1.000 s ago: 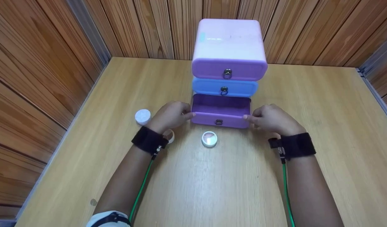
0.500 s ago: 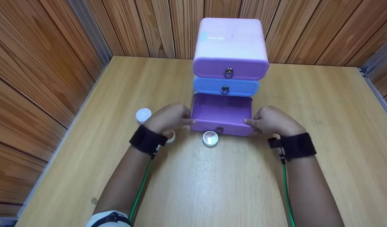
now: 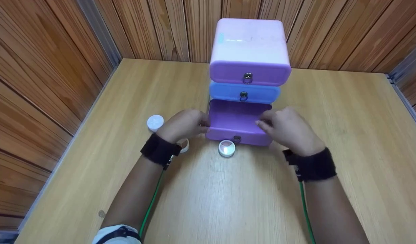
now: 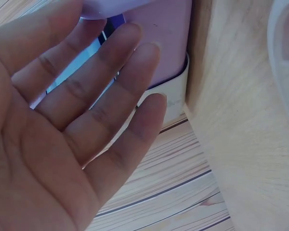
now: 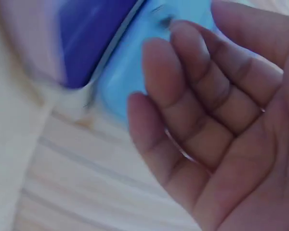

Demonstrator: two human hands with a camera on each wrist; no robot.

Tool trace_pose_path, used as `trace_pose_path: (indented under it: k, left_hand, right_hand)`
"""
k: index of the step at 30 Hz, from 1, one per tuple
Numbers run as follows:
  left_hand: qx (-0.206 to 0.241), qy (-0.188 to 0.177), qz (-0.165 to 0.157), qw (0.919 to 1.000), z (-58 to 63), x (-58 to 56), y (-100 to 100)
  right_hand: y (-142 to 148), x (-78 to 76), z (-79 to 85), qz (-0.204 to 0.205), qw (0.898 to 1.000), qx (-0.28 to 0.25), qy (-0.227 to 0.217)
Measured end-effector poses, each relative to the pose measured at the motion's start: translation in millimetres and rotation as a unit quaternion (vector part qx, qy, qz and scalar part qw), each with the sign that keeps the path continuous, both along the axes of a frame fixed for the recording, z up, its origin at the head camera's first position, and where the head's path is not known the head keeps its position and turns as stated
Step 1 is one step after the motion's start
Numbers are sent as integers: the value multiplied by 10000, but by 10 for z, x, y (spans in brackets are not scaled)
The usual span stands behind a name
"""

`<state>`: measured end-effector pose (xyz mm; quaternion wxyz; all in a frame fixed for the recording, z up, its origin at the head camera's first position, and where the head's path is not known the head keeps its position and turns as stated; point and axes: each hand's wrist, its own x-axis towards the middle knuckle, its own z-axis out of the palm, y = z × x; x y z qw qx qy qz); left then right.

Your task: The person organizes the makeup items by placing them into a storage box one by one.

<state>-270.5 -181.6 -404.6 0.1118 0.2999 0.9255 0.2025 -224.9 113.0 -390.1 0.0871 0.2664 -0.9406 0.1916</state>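
Observation:
A small chest (image 3: pixel 250 40) with a pink casing stands at the back of the table. Its bottom purple drawer (image 3: pixel 240 135) is pulled out, and no contents show inside it. My left hand (image 3: pixel 186 125) holds the drawer's left front corner between thumb and index finger; its other fingers (image 4: pixel 125 86) extend loosely beside the purple side wall. Off the right corner, my right hand (image 3: pixel 291 130) hovers over the drawer's right side, fingers loosely curled and holding nothing. A small round white-rimmed case (image 3: pixel 226 148) lies just in front of the drawer.
Above the pulled-out drawer are a blue drawer (image 3: pixel 244 92) and a purple top drawer (image 3: pixel 250 73), both with ring pulls. A round white case (image 3: pixel 155 122) lies left of my left hand. Another round case (image 3: pixel 184 145) is partly hidden by the left wristband.
The bottom drawer has come further out toward me, with both hands at its corners. Since then my right hand has let go of its corner and lifted inward over it.

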Motion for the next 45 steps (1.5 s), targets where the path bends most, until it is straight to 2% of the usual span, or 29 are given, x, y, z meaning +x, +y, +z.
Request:
trace_pose_path:
  k: [2,5,9,15,21,24,31,36,40,45]
  left_hand:
    - [5,-46,-29,10000,-6,-14,-12]
    - [70,-217,26,9997,-18,-31,-31]
    - [148,-446,109,9988,-28,-39,-38]
    - [100,-469,105,9988,-21,-55,-32]
    - [118,-294,-34,9995,-14,-77,-16]
    - [118,-263,-52,9996,-15,-79,-18]
    - [30,-156,40,9999,-21,-68,-30]
    - [31,-4,-79,10000,-10,-73,-21]
    - [55,39,-112,9999,-12,-81,-20]
    - [140,-45,-47,9999,-62,-87,-52]
  right_hand:
    - [-169,55,-11,389,9990,-148,167]
    - [-416,109,-86,983,9948,-84,258]
    - [-631,148,-244,1317,9902,429,170]
    - [-743,171,-446,1474,9852,852,-174]
    - [-780,189,-574,1526,9818,1016,501]
    - [-796,194,-590,1464,9812,1110,588]
    - [-804,192,-593,1238,9847,1223,125]
    - [-795,184,-600,1055,9862,1256,-209]
    - [-795,168,-575,1166,9874,1029,-291]
    - [-745,142,-445,1376,9893,232,-437]
